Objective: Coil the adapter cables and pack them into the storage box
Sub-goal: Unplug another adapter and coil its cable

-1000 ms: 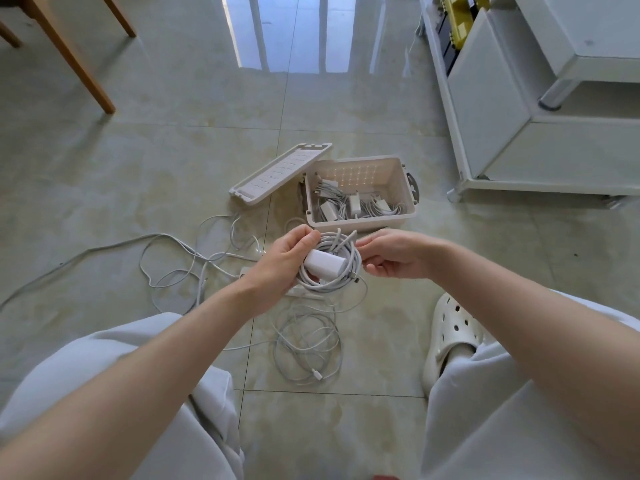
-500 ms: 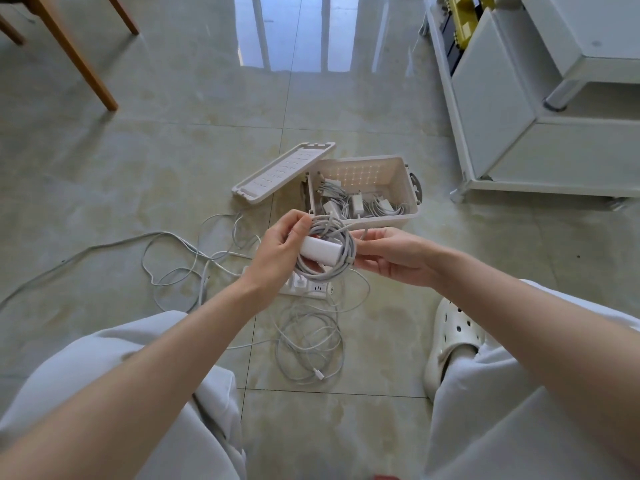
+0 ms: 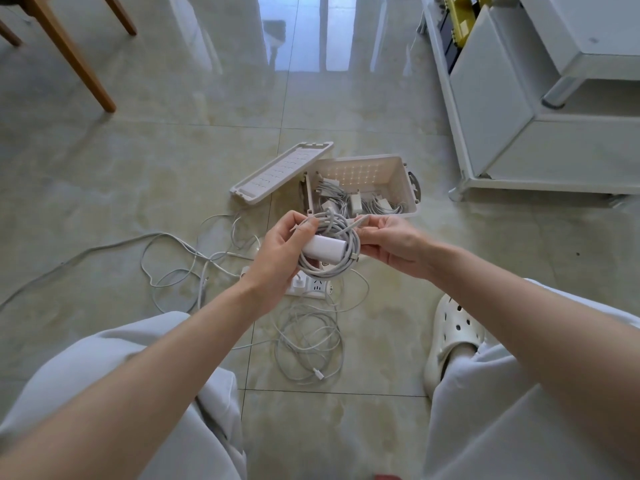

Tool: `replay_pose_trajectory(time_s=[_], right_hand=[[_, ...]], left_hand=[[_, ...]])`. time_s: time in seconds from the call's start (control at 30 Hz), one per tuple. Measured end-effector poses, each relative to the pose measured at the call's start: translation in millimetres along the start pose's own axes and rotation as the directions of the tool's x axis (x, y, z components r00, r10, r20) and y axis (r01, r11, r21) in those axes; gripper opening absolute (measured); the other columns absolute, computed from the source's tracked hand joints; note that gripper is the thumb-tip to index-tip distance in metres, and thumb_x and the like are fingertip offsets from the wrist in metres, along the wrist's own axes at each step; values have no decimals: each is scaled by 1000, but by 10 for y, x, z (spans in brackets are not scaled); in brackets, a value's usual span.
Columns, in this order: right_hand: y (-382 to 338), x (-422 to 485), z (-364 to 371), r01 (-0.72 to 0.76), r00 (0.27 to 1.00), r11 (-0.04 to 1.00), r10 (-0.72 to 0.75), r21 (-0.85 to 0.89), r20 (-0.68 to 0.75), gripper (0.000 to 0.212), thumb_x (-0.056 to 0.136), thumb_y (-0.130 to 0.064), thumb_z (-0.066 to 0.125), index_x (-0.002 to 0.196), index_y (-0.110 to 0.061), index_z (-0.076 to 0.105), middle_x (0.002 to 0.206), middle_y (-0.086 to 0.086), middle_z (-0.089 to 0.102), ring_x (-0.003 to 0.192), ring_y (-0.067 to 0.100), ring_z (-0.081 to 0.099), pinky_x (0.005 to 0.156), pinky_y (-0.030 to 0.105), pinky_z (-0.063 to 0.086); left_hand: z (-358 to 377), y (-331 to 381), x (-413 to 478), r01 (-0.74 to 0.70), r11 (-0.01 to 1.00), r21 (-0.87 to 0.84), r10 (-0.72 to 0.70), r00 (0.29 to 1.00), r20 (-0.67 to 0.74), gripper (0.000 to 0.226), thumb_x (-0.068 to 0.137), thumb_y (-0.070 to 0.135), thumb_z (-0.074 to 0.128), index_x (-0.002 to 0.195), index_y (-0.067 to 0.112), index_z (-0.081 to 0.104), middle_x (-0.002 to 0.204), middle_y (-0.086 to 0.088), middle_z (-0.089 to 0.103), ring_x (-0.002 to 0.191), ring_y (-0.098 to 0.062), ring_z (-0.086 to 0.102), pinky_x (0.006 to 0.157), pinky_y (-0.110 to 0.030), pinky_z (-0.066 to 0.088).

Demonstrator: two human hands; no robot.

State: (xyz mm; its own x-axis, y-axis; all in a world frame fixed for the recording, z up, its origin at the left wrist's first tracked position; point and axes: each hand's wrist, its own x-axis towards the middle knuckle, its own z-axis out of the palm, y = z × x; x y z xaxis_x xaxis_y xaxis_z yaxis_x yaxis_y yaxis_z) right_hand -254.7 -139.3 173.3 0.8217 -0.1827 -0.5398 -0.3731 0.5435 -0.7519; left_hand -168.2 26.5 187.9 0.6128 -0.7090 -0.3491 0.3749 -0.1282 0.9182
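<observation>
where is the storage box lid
Head view: the white slotted plastic lid lies on the tiled floor, just left of the open white plastic storage box.

Glossy stone-look floor tiles (image 3: pixel 138 174) in pale beige and green, with thin grout lines between. Bright window light mirrored as tall pale bands (image 3: pixel 322 32) on the far floor. 3 slanted wooden legs (image 3: pixel 74 60) at far left. White shelf unit (image 3: pixel 491 105) at far right, something yellow (image 3: pixel 462 15) tucked behind.
</observation>
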Motion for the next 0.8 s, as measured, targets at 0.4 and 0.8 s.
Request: replay_pose_trajectory(time_s=[0.4, 0.8], right_hand=[[76, -81, 82, -143, 978, 989, 134, 42, 160, 20, 78, -8, 60, 97, -6, 65, 88, 4, 69, 77, 10, 65, 77, 18, 53], [36, -141, 182, 67, 994, 984, -52, -164, 92, 39, 83, 18, 45, 113, -5, 53, 106, 9, 67, 97, 17, 64, 90, 27, 50]], left_hand=[[-1, 24, -18, 111, 993, -33, -104, 980, 168, 16, 96, 22, 47, 82, 17, 51, 74, 0, 61, 55, -10, 53, 46, -18, 44], [-74, -39, 82, -69, 975, 213, 102, 984, -148, 21, 97, 20, 51, 78, 13, 46, 74, -6, 57, 52, -9, 54, 42, -19, 44]])
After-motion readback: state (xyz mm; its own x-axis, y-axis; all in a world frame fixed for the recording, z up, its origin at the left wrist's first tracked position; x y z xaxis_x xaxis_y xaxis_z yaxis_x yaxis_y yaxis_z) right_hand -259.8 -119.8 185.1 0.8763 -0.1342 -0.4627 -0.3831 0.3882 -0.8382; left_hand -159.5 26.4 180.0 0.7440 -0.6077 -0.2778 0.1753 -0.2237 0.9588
